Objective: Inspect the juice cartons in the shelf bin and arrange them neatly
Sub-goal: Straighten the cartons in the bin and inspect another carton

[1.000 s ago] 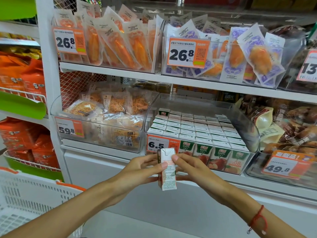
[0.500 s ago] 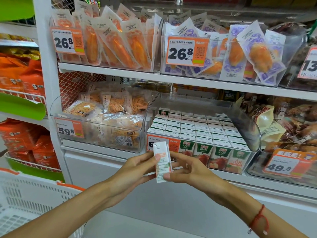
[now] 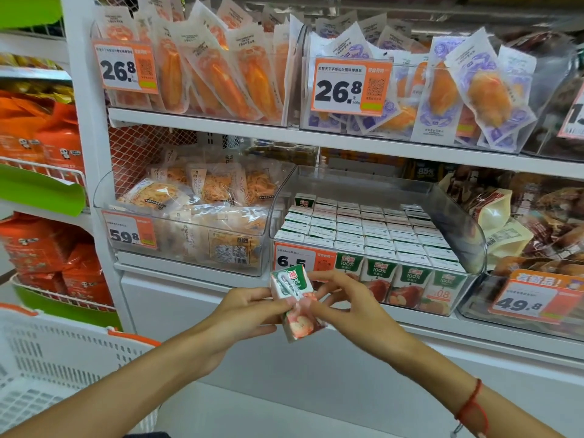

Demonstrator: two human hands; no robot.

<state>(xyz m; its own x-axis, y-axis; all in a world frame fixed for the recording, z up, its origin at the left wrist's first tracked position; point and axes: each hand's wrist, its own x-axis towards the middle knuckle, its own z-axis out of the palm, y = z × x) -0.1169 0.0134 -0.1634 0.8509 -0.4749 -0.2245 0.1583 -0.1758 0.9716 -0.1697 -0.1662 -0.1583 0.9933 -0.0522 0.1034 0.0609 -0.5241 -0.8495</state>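
We see two bare hands held out in front of a shop shelf, sharing one small juice carton (image 3: 295, 303) between them. The carton is tilted, its top leaning left, with its green and white printed face and a wrapped straw turned toward us. The left hand (image 3: 249, 314) holds it from the left, fingertips pressed on its side. The right hand (image 3: 344, 306) pinches it from the right, fingers curled around its edge, and a red cord bracelet (image 3: 471, 409) circles that wrist. The carton is in the air, just below and in front of the clear shelf bin (image 3: 467, 229) on the middle shelf. Inside the bin we see many matching cartons (image 3: 373, 232) standing upright in tidy rows, white tops facing up and green fronts showing through the front wall. An orange price tag (image 3: 303, 259) reading 6.5 sits on the bin's front left, partly hidden behind the held carton. To the left, another clear bin holds snack packets (image 3: 196, 197). The shelf above carries orange pouches (image 3: 221, 74). A white shopping basket (image 3: 63, 368) with orange trim sits at the lower left.
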